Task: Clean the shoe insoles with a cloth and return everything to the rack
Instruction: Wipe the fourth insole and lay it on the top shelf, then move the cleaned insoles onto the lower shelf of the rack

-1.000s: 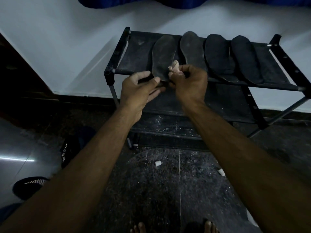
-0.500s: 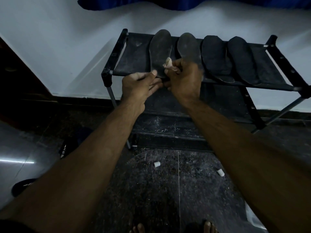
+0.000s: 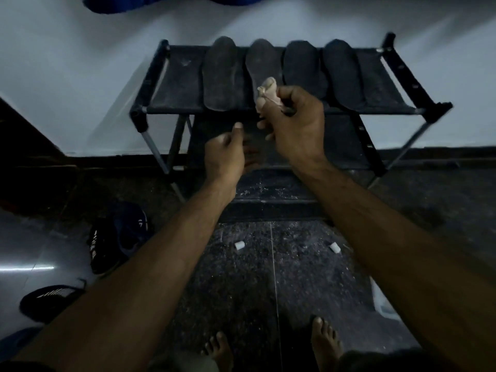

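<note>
Four dark, flat foam shoe insoles [image 3: 281,73] lie side by side, toes to the wall, across the top shelf of the black metal-and-fabric shoe rack [image 3: 174,84], their heels at its front edge. The left hand [image 3: 224,154] hangs below that edge, fingers loosely curled and holding nothing, while the right hand [image 3: 295,124] grips a small bunched pale cloth [image 3: 267,93] over the heel of the second insole from the left. The wipe would likely go best with the free hand pinning that heel and the cloth stroking heel to toe; no writing can be read anywhere, though the dark shoes [image 3: 118,237] on the floor show white stripes.
</note>
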